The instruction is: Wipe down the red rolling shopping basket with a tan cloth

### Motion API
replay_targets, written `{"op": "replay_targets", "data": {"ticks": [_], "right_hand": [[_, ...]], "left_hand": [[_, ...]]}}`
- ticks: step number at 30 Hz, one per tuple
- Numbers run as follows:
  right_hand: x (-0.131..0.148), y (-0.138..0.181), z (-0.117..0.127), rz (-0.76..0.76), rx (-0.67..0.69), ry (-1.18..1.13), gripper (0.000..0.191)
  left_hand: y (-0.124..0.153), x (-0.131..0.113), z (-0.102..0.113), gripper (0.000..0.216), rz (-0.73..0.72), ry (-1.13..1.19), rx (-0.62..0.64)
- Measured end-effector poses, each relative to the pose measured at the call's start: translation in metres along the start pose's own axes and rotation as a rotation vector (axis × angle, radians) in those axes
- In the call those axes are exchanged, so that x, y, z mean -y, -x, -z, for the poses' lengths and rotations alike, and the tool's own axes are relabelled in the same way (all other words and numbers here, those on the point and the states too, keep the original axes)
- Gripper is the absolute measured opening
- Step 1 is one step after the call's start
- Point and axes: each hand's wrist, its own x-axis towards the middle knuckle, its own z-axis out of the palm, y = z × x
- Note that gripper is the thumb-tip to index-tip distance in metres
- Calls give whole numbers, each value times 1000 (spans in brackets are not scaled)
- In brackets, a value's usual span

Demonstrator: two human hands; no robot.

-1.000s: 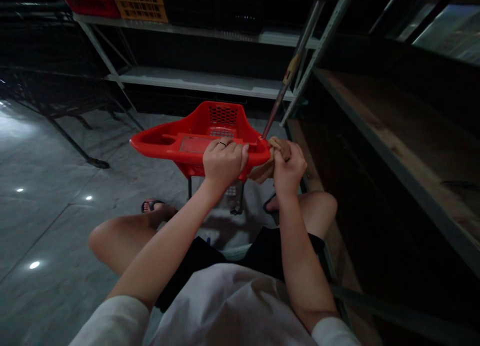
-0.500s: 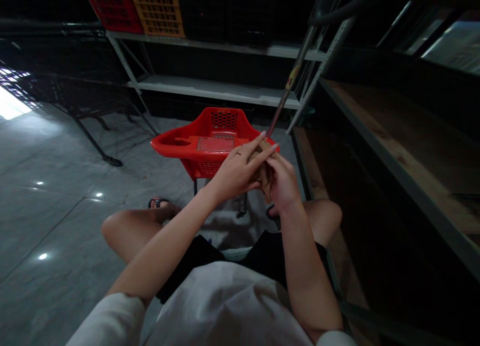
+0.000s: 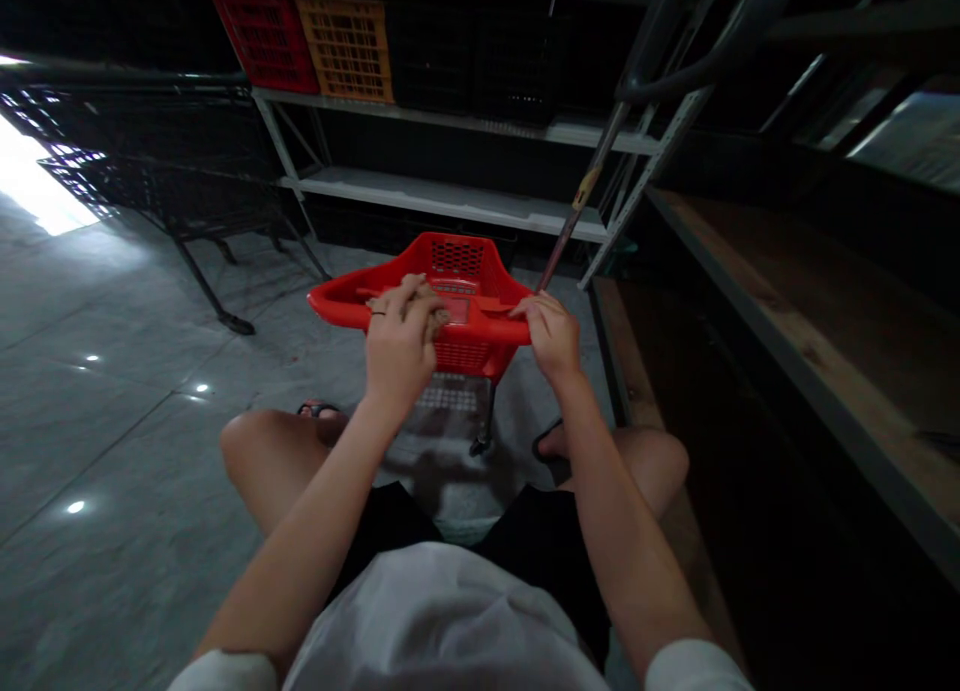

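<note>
Likely a shop or its storeroom: red cart (image 3: pixel 466 355), dark wire cart (image 3: pixel 135 121), metal rack (image 3: pixel 450 201) of plastic crates (image 3: pixel 346 46), hard grey floor (image 3: pixel 112 411).

Dim scene here, and look upper left: a blown-out white patch (image 3: pixel 45 186) blazing, its glare spilling over the grey floor (image 3: pixel 142 441)! Small bright reflections (image 3: pixel 76 507) glint lower left. Centre frame, the red cart (image 3: pixel 469 354) stands out from the gloom, soft shadow beneath. Black crates (image 3: pixel 435 56) above it sink into darkness. Upper right, a pale smear, all blur; wide-angle stretch pulls at the edges.
</note>
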Motion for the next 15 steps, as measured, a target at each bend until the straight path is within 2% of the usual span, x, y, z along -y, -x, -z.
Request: {"op": "replay_targets", "data": {"ticks": [4,6,8,11,13,15], "right_hand": [[-27,5,-20,-201,-193,-167,53],[-31,7,-20,-306,-240,-267,55],[-32,9,-14,-336,-264,-299,58],[-29,9,-8,-239,-270,-263,59],[-27,9,-7,-156,-270,-243,62],[-25,9,-10,-103,-278,-227,61]], "left_hand": [[11,-56,-64,39,-210,-4,78],[9,-82,-93,36,-237,-32,35],[4,-93,-107,34,-256,-83,-4],[1,-83,-99,31,-362,-164,6],[3,-61,-78,29,-384,-209,22],[5,-30,-50,26,-321,-224,20]]}}
